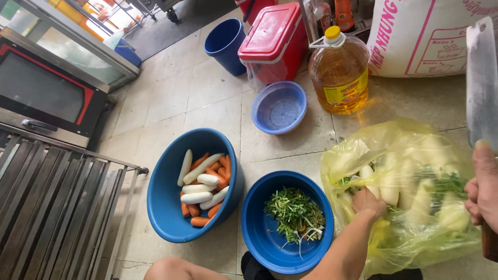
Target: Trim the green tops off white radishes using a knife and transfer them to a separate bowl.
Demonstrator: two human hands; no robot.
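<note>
A white radish (371, 182) inside the yellow plastic bag (404, 155) is being gripped by the left hand (367, 201), while a cleaver (481, 83) is held raised in the closed right hand (482, 189), so a clean lift-out seems called for.

Shot from a single head-worn camera, angled steeply down onto a tiled floor (207, 98). Held close above the left hand (367, 202) in a yellow plastic bag (404, 207) and the right hand (482, 192) at the right edge. Faced forward past blue basins (171, 207) toward a glass-fronted oven (46, 93) at upper left.
</note>
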